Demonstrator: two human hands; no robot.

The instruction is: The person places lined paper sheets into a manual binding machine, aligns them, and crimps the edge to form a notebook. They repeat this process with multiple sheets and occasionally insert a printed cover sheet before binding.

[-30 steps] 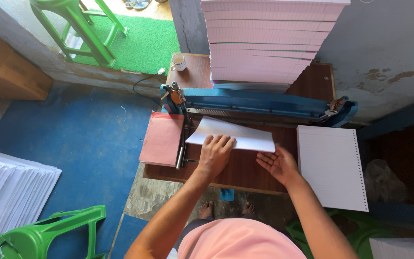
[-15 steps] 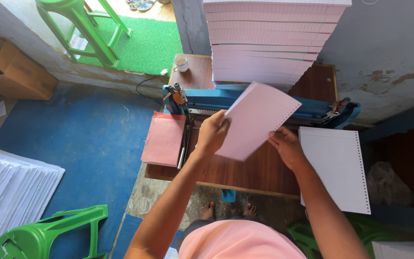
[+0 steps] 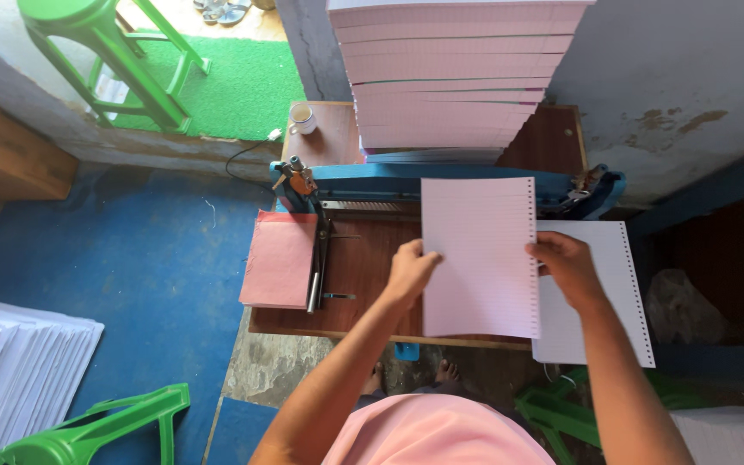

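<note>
Both hands hold a pink ruled sheet (image 3: 478, 258) with punched holes down one edge, flat above the wooden desk (image 3: 359, 275). The left hand (image 3: 410, 269) grips the sheet's left edge, fingers closed on it; the right hand (image 3: 567, 265) pinches its right edge. Just right of the sheet lies a white punched stack (image 3: 604, 297), partly under the right hand. Behind the sheet stands a blue punching machine (image 3: 372, 182), and beyond that a tall pile of pink paper (image 3: 454, 77). Left of the sheet lies a pink pad (image 3: 280, 258).
</note>
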